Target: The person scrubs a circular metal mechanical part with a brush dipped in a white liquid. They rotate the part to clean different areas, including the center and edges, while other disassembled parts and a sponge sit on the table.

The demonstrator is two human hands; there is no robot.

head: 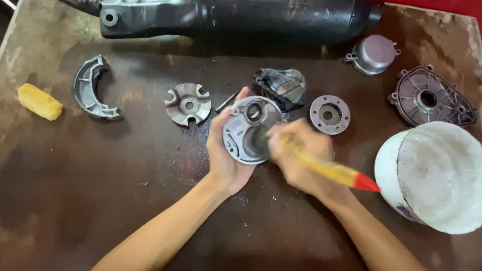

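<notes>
The left hand (227,151) grips a round grey metal cover plate (249,130) by its edge, tilted up over the stained brown worktable (86,199), face toward the camera. The right hand (300,154) is closed around a yellow-handled brush with a red tip (331,169), handle running down-right, bristles on the plate: the scrubbing looks underway, and next the plate probably needs turning

Round grey metal cover (245,131) held tilted above the table, yellow-handled brush (326,167) against it

Left hand (227,151) cradles a round metal cover (249,130); right hand (299,157) works a yellow-handled brush (331,169) against it — white bucket (439,176) beside.
</notes>
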